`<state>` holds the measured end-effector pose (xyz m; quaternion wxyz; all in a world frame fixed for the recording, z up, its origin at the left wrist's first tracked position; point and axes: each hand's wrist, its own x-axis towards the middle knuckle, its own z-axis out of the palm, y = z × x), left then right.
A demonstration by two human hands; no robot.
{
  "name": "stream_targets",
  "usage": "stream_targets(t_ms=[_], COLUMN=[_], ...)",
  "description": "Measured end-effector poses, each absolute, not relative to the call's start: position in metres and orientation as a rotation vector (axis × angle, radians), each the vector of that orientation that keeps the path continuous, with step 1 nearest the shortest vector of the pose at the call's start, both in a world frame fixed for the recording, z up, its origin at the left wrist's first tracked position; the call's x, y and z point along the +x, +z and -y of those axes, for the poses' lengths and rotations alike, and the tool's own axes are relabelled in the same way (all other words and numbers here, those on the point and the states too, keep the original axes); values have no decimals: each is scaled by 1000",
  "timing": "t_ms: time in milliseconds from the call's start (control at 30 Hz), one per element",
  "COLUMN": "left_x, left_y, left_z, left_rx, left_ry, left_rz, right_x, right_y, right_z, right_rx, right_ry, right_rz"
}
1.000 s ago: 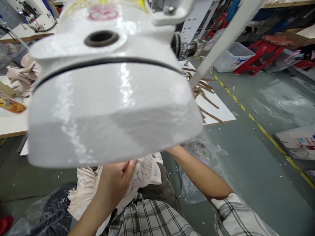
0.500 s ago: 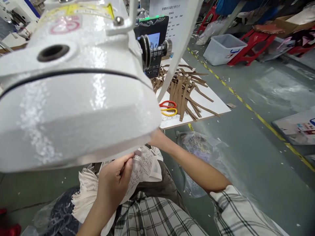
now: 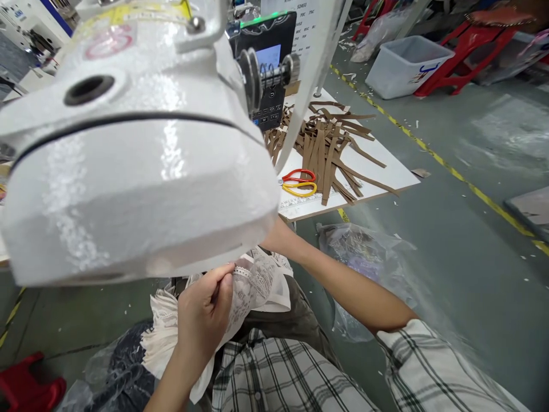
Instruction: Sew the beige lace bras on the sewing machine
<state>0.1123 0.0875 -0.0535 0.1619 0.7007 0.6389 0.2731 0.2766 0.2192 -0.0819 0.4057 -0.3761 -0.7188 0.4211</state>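
A white sewing machine head [image 3: 137,154] fills the upper left and hides the work surface below it. My left hand [image 3: 205,315] is closed, pinching the edge of a white lace fabric piece [image 3: 253,286] just under the machine's front. My right forearm [image 3: 343,286] reaches in from the right and disappears behind the machine, so my right hand is hidden. More cream lace [image 3: 158,337] hangs over my lap.
The white table [image 3: 386,166] carries a heap of brown strips [image 3: 330,143] and red-and-yellow scissors [image 3: 298,182]. A black control panel [image 3: 268,63] is mounted behind. A clear plastic bag [image 3: 364,257] lies on the floor; a white bin [image 3: 407,63] and red stools stand beyond.
The view has shifted, so the machine head moved left and the table with strips and scissors came into sight. My left hand keeps pinching the lace, slightly raised.
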Motion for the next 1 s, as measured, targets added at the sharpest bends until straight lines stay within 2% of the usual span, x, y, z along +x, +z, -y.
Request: stream_targets(t_ms=[733,1000], left_x=[104,111], left_y=[-65,-64], left_z=[-86,-93], left_rx=[1931,1926], left_ry=[924,879], left_rz=[-1949,-1931], right_x=[270,283], right_y=[-88,-82], right_z=[-215,-214], right_rx=[-989,-1047], right_ry=[941,932], right_rz=[1816,1859])
